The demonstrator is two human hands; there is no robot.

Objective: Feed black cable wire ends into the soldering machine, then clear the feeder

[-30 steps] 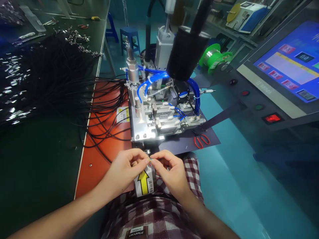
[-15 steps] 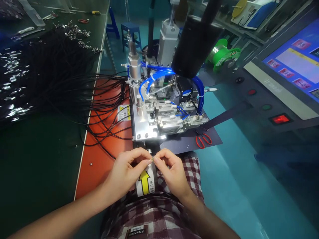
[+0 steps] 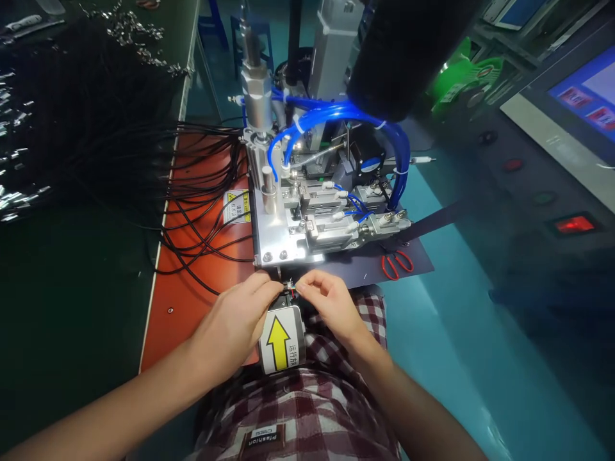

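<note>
My left hand [image 3: 240, 310] is closed in a pinch at the near edge of the machine. A black cable [image 3: 195, 274] runs across the red surface to it. Opposite, my right hand [image 3: 331, 302] pinches at thin coloured wires [image 3: 292, 287] at the cable's end, the fingertips almost meeting the left ones. The exact grip on the wires is too small to make out. Right below the fingers is a white label with a yellow arrow [image 3: 277, 339] on the machine's front part. Just beyond them stands the metal machine [image 3: 288, 246] with blue air tubes [image 3: 331, 114].
A heap of black cables [image 3: 91, 121] with shiny ends lies on the dark table at left; several cables cross the red surface [image 3: 166, 333]. Red-handled scissors [image 3: 397, 264] lie right of the machine. A black cylinder [image 3: 403, 57] overhangs it. A control panel [image 3: 552, 173] stands at right.
Both hands have moved slightly forward, towards the machine. My left hand has turned more palm-down, and coloured wires now show between the fingertips. The camera view has shifted.
</note>
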